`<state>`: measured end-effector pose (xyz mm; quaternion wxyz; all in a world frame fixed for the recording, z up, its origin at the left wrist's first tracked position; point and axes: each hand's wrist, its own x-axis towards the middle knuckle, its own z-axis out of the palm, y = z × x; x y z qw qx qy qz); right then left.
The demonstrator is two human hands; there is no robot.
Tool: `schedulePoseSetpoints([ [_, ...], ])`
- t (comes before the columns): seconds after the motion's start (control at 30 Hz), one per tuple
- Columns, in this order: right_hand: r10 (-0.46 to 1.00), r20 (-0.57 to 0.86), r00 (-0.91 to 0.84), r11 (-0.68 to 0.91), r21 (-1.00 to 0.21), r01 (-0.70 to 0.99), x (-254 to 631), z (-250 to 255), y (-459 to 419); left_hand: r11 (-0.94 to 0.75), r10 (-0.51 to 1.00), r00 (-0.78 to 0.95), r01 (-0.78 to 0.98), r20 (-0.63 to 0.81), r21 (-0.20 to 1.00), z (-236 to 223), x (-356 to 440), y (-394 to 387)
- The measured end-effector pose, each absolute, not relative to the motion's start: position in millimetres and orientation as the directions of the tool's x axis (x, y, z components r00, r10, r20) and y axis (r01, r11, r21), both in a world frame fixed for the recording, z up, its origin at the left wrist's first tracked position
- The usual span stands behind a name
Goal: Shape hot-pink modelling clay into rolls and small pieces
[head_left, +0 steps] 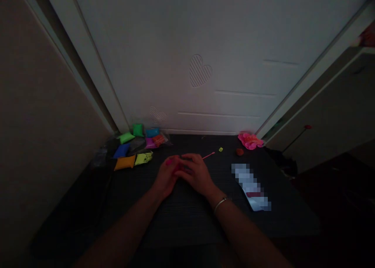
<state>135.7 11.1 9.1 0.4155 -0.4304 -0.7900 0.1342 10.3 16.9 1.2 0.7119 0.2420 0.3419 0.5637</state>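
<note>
Near the middle of the dark table, my left hand [168, 176] is closed around a piece of bright pink modelling clay [169, 161]. My right hand [197, 174] meets it from the other side, its fingers curled and pressing at the clay. Part of the clay is hidden between the two hands. Just beyond my right fingers lies a thin pink modelling tool [209, 155]. A small yellow-green bit [220, 149] sits a little past it.
Several colourful clay packets, among them an orange packet [125, 163] and a blue packet [121, 150], lie at the back left. To the right are a lit phone [251, 186], a brownish-red lump [239, 152] and a pink petalled piece [251, 140]. A white door [175, 37] stands behind the table.
</note>
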Motion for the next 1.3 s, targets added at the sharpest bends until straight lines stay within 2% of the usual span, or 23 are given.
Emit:
schedulePoseSetpoints([
  [0.1,0.779,0.538,-0.323,0.613,-0.543,0.574,135,8,10,0.249,0.969,0.166,-0.627,-0.185,0.738,3,13,13],
  [0.4,0.794,0.516,-0.322,0.588,-0.518,0.621,132,10,9,0.257,0.964,0.119,-0.642,-0.237,0.722,9,14,12],
  [0.63,0.803,0.534,-0.263,0.579,-0.6,0.552,143,5,15,0.326,0.945,0.191,-0.625,-0.267,0.709,8,8,16],
  [1.1,0.768,0.56,-0.311,0.626,-0.554,0.548,149,8,13,0.382,0.924,0.253,-0.542,-0.288,0.749,8,5,16],
  [1.3,0.74,0.525,-0.42,0.67,-0.524,0.526,154,8,14,0.404,0.908,0.323,-0.51,-0.266,0.76,7,2,15],
])
